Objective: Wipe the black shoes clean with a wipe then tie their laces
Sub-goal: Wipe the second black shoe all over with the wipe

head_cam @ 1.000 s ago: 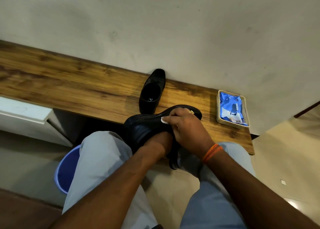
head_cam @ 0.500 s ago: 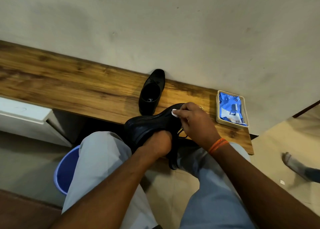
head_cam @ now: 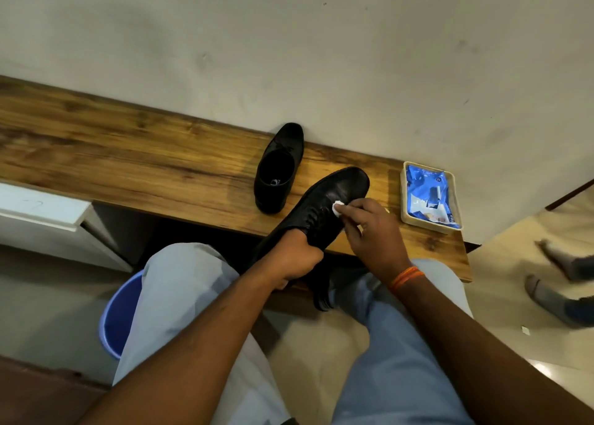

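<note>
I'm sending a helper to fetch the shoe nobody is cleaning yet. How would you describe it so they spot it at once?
Find the long wooden shelf along the pale wall. Near its right end, left of the tray with the blue packet, the second black shoe stands alone on the wood, toe to the wall. Unlike the held shoe, no hand or wipe touches it.

A single head-worn wide-angle view is given, aimed forward and steeply down. The hands and lap are seen close; the table and wall lie just beyond.
</note>
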